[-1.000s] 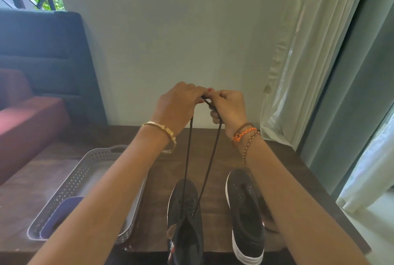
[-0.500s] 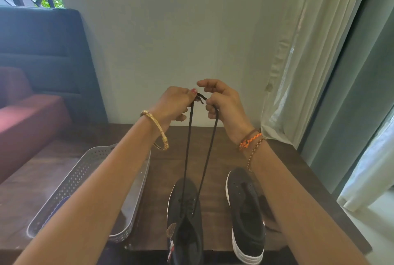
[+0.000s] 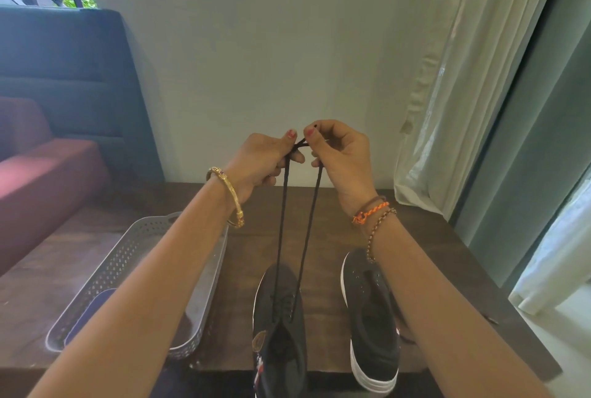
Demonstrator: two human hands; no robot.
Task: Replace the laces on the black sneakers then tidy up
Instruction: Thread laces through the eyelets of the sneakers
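Observation:
Two black sneakers with white soles stand on the dark wooden table point(image 3: 243, 256). The left sneaker point(image 3: 279, 330) has a black lace point(image 3: 281, 224) threaded through its eyelets, and both strands run taut upward to my hands. My left hand point(image 3: 265, 160) pinches one lace end and my right hand point(image 3: 339, 157) pinches the other; the ends cross between my thumbs, high above the shoe. The right sneaker point(image 3: 371, 327) lies beside it, partly hidden by my right forearm, and I see no lace in it.
A grey perforated plastic basket point(image 3: 128, 266) sits at the left of the table with a dark blue item point(image 3: 86, 317) inside. A red and dark sofa point(image 3: 48, 180) stands at far left. Curtains point(image 3: 473, 77) hang at right; the wall is close behind.
My hands have stayed raised with the lace ends, parting slightly, and the lace ends now cross between my thumbs. The sneakers have not moved.

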